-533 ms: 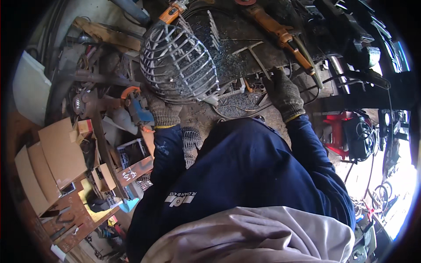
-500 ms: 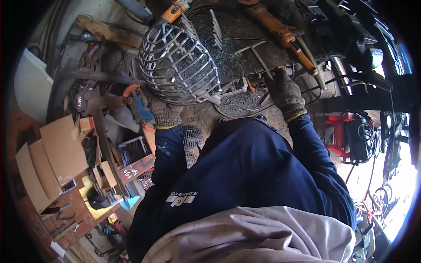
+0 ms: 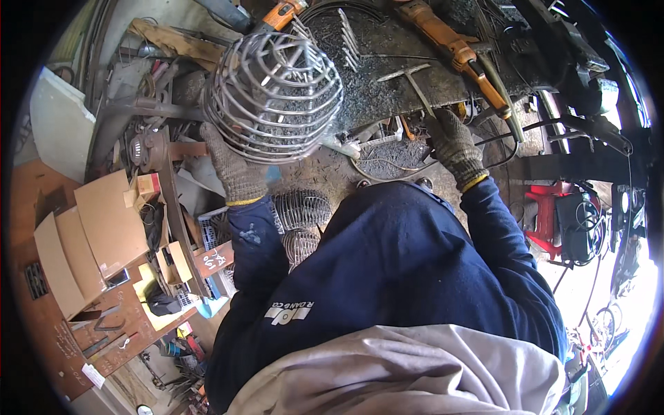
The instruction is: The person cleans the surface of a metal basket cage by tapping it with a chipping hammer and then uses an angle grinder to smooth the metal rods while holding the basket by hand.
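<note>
A round cage of bent metal rods [image 3: 304, 123], its rings joined by crossing bars, rests tilted over the near left part of the dark work table. My left hand [image 3: 235, 169], in a grey knit glove with a yellow cuff, grips the cage at its lower left side; the fingertips are partly hidden by the rods. My right hand [image 3: 456, 149], gloved the same way, is closed around the lower handle of a T-shaped chipping hammer [image 3: 417, 91]. The hammer's head lies over the table, to the right of the cage and apart from it.
An orange angle grinder [image 3: 449, 45] lies at the far right of the table [image 3: 387, 59], and another orange tool [image 3: 283, 14] lies behind the cage. Several short rods [image 3: 348, 41] stand in a row. Wire coils [image 3: 302, 209] sit below, cardboard boxes [image 3: 111, 221] at left, a red stand [image 3: 546, 220] at right.
The cage has turned and shifted slightly left, with my left hand moving left and up along with it. My right hand still holds the chipping hammer, nearly in the same place.
</note>
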Tool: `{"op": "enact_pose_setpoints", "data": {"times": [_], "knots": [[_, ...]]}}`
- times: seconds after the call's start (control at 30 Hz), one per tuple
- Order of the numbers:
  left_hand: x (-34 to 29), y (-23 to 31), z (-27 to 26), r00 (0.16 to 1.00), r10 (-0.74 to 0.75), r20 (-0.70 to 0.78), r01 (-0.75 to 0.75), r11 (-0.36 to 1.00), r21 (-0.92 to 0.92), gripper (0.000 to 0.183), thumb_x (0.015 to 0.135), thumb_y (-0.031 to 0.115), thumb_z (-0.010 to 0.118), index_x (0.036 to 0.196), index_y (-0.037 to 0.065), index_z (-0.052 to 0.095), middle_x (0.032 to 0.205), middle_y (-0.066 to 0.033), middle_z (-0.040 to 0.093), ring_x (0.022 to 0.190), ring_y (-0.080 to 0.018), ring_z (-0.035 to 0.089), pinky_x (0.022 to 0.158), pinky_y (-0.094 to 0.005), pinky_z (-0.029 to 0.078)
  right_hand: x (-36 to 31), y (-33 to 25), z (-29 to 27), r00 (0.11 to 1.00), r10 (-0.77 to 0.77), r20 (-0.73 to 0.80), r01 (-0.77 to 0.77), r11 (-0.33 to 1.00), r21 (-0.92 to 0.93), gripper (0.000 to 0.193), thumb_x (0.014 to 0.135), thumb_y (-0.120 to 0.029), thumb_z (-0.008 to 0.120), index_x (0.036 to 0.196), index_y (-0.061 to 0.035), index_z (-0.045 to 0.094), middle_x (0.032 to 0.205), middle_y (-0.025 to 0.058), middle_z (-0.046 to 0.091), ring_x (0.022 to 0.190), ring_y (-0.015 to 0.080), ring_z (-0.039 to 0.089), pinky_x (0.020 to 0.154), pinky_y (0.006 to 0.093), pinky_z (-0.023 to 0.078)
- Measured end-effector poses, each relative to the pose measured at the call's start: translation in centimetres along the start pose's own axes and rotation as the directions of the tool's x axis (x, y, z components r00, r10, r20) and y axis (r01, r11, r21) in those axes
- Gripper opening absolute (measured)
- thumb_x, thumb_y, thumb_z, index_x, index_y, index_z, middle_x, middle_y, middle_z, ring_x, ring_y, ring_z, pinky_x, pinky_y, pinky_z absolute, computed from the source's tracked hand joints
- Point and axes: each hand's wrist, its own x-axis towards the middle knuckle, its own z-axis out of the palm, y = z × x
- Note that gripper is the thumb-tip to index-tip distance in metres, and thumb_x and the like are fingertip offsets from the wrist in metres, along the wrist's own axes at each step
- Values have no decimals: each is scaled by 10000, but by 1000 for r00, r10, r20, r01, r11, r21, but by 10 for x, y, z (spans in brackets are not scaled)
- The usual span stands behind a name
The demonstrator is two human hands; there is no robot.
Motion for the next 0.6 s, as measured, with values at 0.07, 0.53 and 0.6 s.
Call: {"op": "enact_pose_setpoints", "data": {"times": [0.07, 0.53, 0.6], "knots": [[10, -1, 6, 990, 138, -12, -135, 980, 147, 744, 873, 582, 756, 1384, 73, 573, 1208, -150, 689, 983, -311, 713, 851, -508, 622, -7, 11, 5, 999, -35, -23, 37, 996, 75, 393, 1039, -359, 566, 1255, -35, 619, 842, 102, 680, 677, 195, 684, 597, 359, 541], [11, 42, 74, 712, -329, 620, -577, 230, 784, 513, 867, 216, 766, 1306, -16, 638, 924, -55, 680, 853, -121, 623, 762, -316, 535, -37, 10, 9, 992, -36, -124, 64, 971, 232, 309, 1042, -338, 587, 1193, -74, 637, 957, 126, 691, 803, 265, 705, 723, 389, 556], [-4, 39, 61, 828, -182, 530, -482, 251, 839, 522, 865, 224, 734, 1315, -20, 633, 944, -67, 674, 851, -132, 619, 791, -315, 530, -42, 4, 13, 994, -19, -110, 53, 948, 315, 270, 1034, -298, 606, 1195, -84, 639, 942, 120, 690, 808, 259, 704, 717, 387, 553]]}}
